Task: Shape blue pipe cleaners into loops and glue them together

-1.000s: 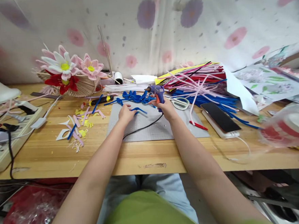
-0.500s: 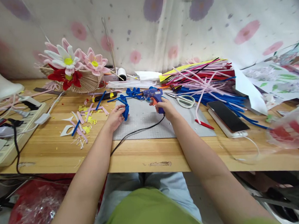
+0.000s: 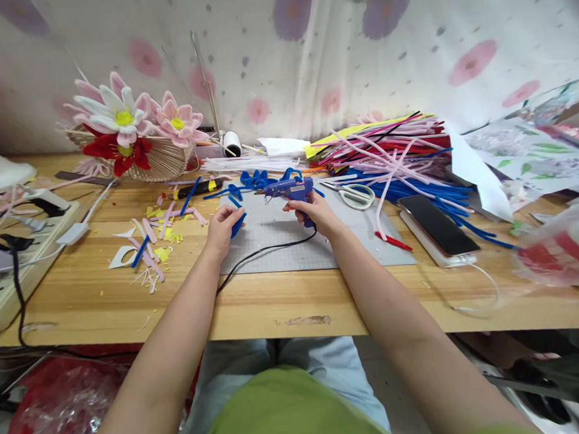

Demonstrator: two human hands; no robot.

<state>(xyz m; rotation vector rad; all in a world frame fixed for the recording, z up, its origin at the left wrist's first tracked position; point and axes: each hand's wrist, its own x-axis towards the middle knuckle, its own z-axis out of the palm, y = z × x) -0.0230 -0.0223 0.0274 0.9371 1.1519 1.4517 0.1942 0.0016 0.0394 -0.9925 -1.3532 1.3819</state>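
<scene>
Hands: left (image 3: 223, 223) pinches one blue loop (image 3: 237, 224); right (image 3: 316, 212) grips one glue gun (image 3: 290, 190).

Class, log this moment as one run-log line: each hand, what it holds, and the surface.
left hand: holds blue pipe cleaner piece | right hand: grips blue glue gun, nozzle pointing left | surface: grey mat

Scissors (image 3: 353, 196) lie right of the glue gun (image 3: 290, 190); phone (image 3: 437, 217) farther right.
</scene>
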